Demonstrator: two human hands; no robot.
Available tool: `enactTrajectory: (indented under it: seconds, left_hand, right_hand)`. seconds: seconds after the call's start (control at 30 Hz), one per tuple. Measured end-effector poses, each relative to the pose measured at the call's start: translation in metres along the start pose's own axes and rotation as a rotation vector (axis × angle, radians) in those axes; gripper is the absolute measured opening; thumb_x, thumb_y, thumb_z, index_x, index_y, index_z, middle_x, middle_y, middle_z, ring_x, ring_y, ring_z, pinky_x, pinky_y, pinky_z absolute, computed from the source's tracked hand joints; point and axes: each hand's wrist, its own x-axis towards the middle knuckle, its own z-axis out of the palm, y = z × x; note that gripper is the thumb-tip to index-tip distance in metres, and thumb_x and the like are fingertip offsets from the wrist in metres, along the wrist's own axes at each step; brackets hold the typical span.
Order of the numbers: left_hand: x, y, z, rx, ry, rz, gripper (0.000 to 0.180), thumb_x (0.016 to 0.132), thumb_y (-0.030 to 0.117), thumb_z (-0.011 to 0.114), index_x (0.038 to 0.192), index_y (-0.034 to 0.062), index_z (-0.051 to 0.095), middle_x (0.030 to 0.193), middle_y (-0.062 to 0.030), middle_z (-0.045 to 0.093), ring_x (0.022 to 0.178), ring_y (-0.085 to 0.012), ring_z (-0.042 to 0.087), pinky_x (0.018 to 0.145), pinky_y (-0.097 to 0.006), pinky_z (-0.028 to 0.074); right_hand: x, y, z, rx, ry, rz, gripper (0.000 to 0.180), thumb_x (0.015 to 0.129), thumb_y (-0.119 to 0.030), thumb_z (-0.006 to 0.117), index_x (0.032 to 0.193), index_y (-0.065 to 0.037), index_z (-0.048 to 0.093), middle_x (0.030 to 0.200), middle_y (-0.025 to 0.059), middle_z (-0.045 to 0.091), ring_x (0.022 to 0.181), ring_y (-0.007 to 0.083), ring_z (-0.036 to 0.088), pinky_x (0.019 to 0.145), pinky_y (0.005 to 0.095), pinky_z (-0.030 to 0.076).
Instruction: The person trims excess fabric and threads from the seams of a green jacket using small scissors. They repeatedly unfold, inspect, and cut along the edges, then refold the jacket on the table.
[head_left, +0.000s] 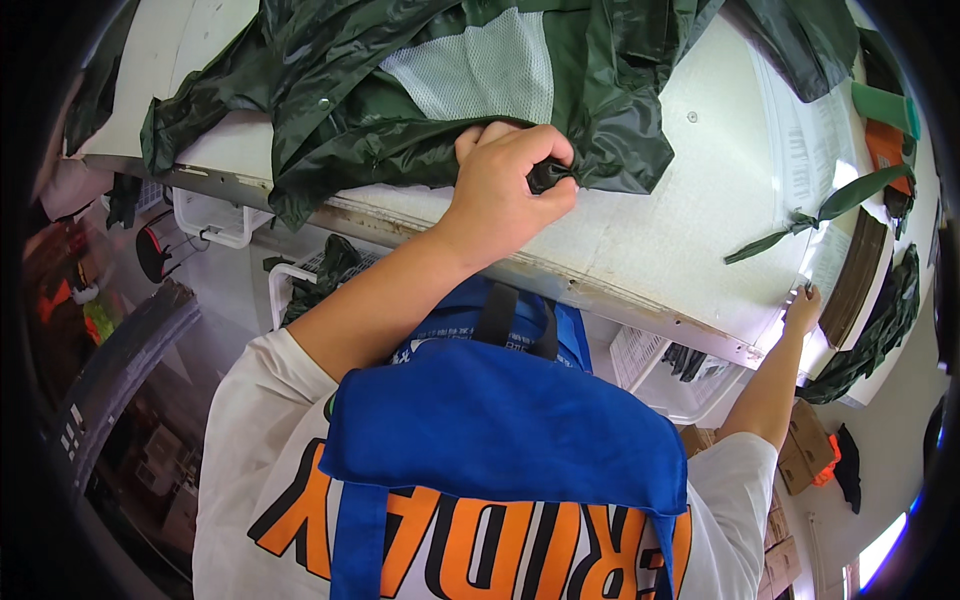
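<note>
A dark green shiny raincoat-like garment (350, 140) lies bunched on the white table (690, 220), with a pale mesh panel (480, 70) showing in its middle. My left hand (515, 180) is closed on the garment's near edge, thumb and forefinger pinching a dark fold. Far to the right, my right hand (803, 308) is small in view, its fingers closed at the table's right end. Whatever those fingers hold is too small to make out. Beside that hand stands a brown stack of flat sheets (855, 280). A twisted green strip (820, 215) lies just beyond it.
Printed sheets (800, 150) lie along the table's right side. Dark green fabric (880, 330) hangs over that end. White baskets (215, 215) stand below the table edge, one holding dark pieces (700, 362). Cardboard boxes (800, 450) are at lower right.
</note>
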Motion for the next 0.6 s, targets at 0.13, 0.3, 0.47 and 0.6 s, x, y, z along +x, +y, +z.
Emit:
enactTrajectory:
  seconds: [0.13, 0.3, 0.47, 0.6]
  left_hand:
    - [-0.001, -0.003, 0.004, 0.056, 0.02, -0.022, 0.023, 0.07, 0.01, 0.073, 0.082, 0.0083, 0.053, 0.076, -0.003, 0.058, 0.073, -0.0185, 0.055, 0.077, -0.034, 0.041]
    - [-0.002, -0.016, 0.018, -0.162, 0.025, -0.088, 0.026, 0.073, 0.0, 0.068, 0.086, 0.005, 0.046, 0.077, -0.0025, 0.054, 0.071, -0.0108, 0.052, 0.068, -0.027, 0.043]
    - [0.0, -0.008, 0.014, -0.014, -0.053, -0.044, 0.014, 0.077, 0.013, 0.067, 0.089, 0.0134, 0.06, 0.081, 0.0032, 0.058, 0.081, -0.0141, 0.055, 0.087, -0.033, 0.03]
    - [0.002, -0.014, 0.019, -0.055, -0.06, -0.115, 0.012, 0.079, 0.015, 0.067, 0.09, 0.0128, 0.061, 0.078, 0.0037, 0.061, 0.077, -0.0114, 0.057, 0.085, -0.032, 0.032]
  right_hand:
    - [-0.02, -0.043, -0.008, 0.006, 0.069, 0.059, 0.043, 0.08, -0.023, 0.064, 0.115, 0.002, 0.061, 0.1, 0.0186, 0.067, 0.089, 0.0334, 0.064, 0.083, 0.0397, 0.049]
    - [-0.039, -0.086, -0.031, 0.178, -0.195, 0.257, 0.023, 0.087, -0.018, 0.057, 0.097, 0.001, 0.064, 0.082, 0.0158, 0.065, 0.073, 0.0279, 0.064, 0.068, 0.0361, 0.051]
    - [-0.116, -0.185, -0.052, 0.842, 0.111, -0.004, 0.024, 0.098, -0.021, 0.046, 0.115, -0.005, 0.051, 0.067, 0.0019, 0.052, 0.05, 0.007, 0.049, 0.037, 0.0195, 0.035]
    - [-0.214, -0.285, -0.063, 0.993, -0.381, -0.137, 0.02, 0.096, -0.014, 0.049, 0.113, -0.005, 0.056, 0.067, -0.001, 0.051, 0.05, 0.0034, 0.039, 0.041, 0.0198, 0.032]
